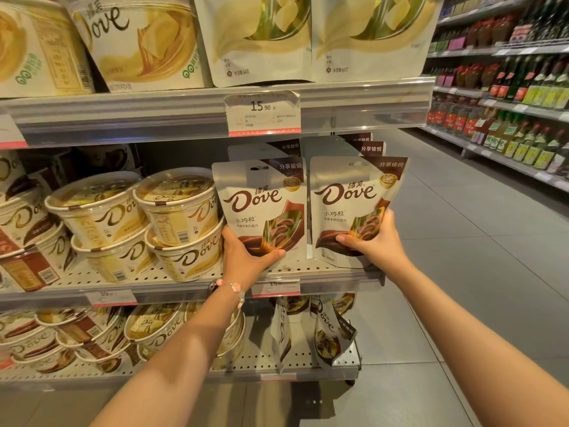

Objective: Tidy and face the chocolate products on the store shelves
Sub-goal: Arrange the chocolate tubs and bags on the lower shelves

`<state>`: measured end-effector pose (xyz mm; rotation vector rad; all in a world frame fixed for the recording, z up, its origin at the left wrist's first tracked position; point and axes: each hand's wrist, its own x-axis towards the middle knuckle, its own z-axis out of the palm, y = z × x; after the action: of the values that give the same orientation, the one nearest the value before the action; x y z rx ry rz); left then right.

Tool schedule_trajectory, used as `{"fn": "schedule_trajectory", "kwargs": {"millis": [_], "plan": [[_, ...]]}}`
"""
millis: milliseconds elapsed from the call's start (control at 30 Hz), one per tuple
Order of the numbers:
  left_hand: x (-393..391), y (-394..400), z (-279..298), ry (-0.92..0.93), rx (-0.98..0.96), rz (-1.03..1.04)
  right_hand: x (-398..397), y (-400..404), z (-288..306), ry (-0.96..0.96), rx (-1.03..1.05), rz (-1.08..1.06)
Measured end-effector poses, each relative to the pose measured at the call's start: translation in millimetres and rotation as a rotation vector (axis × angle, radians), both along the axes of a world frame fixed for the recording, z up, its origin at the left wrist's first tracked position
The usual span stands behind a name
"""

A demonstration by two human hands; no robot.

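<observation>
Two white-and-brown Dove chocolate pouches stand upright side by side at the right end of the middle shelf (323, 266). My left hand (246, 255) grips the bottom of the left pouch (261, 198), thumb across its front. My right hand (374, 241) holds the lower right corner of the right pouch (348, 198). More pouches of the same kind (366, 147) stand in rows behind both. Both front pouches face outward with the logo showing.
Stacked Dove tubs (138, 223) fill the middle shelf to the left of the pouches. Pale yellow Dove bags (261, 41) sit on the shelf above. Leaning pouches (329, 331) and tubs occupy the bottom shelf. An aisle floor (462, 288) and bottle shelves (517, 87) lie to the right.
</observation>
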<state>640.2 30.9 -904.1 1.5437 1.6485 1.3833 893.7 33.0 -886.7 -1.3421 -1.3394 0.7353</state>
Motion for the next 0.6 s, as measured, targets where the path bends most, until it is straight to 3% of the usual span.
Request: {"fn": "schedule_trajectory", "kwargs": {"millis": [267, 600], "plan": [[0.5, -5.2, 3.0, 0.035, 0.010, -0.018, -2.9, -0.5, 0.7, -0.024, -0.011, 0.044], [3.1, -23.2, -9.8, 0.026, 0.117, 0.189, -15.4, -23.9, -6.4, -0.049, 0.106, -0.125]]}}
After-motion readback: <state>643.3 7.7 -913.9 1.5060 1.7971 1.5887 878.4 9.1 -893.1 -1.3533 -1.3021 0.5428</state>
